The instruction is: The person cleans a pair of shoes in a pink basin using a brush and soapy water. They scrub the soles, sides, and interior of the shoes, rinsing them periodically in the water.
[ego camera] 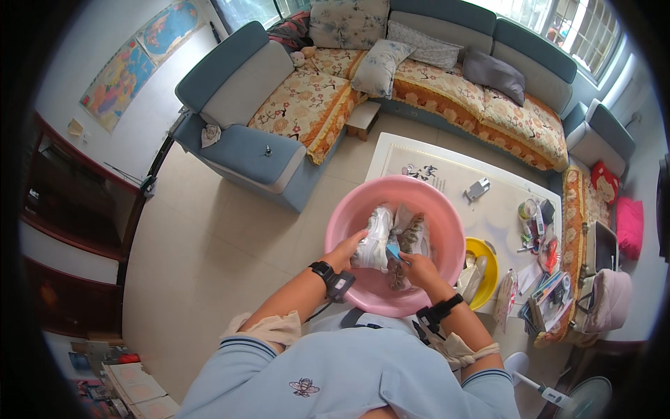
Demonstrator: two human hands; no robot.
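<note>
A large pink plastic basin (348, 209) is right in front of me, overlapping the table's near left part. In it my left hand (349, 249) grips a white sneaker (378, 235) by its left side. My right hand (420, 268) holds a small blue-handled brush (393, 252) near the sneaker's right side; its bristles are hard to make out. More shoes with dirty, brownish soles (413, 235) lie in the basin, to the right of the white one and partly behind my right hand.
Beside the basin, a yellow basin (492, 272) holds white shoes. The white table (455, 162) carries a grey metallic object (477, 189), small clutter and stacked books (547, 304). A sectional sofa (298, 110) surrounds it. A white fan (589, 398) stands at the lower right.
</note>
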